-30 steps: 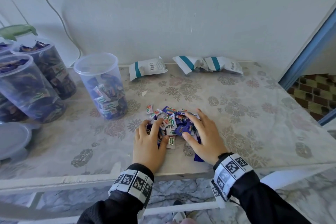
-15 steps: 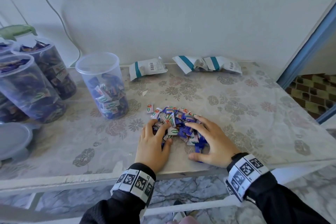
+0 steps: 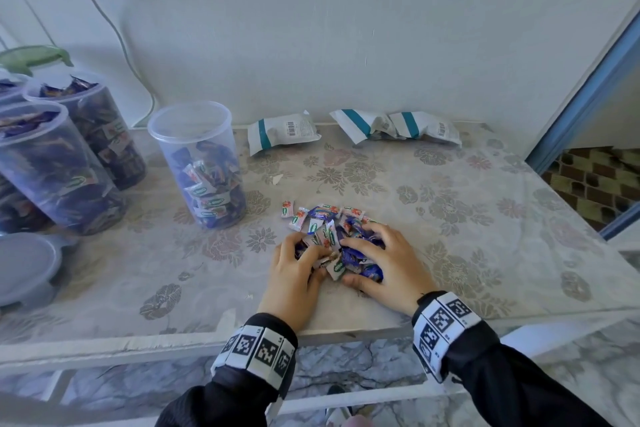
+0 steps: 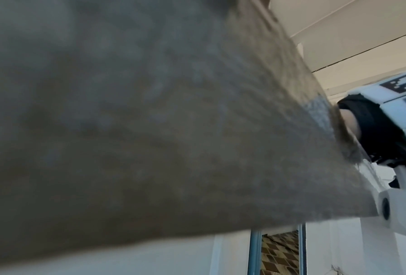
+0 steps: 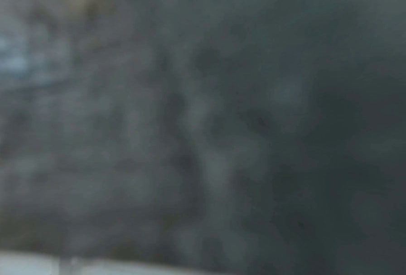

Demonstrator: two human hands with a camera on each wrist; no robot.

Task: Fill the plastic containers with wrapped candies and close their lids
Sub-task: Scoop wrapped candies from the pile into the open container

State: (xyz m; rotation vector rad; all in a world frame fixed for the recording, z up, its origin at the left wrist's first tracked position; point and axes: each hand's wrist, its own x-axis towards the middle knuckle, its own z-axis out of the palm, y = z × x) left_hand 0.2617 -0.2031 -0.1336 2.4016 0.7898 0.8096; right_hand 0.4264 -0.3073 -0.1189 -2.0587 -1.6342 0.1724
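A: How are the wrapped candies [image 3: 332, 232] expected to handle?

B: Light, small and slippery, it is judged; they are best scooped from both sides. The pile is gathered on the table [image 3: 450, 218], fingers of the left hand [image 3: 294, 274] and right hand [image 3: 384, 263] curled around it.

A: What is found around?

B: The open container [image 3: 199, 163], half filled, is near on the left; nothing is placed between. Two full containers [image 3: 62, 156] and a lid [image 3: 24, 263] are further left, bags [image 3: 282, 130] behind.

Four plastic containers [image 3: 199, 163], three white packets [image 3: 282, 132], one grey lid [image 3: 24, 265], two hands [image 3: 294, 279].
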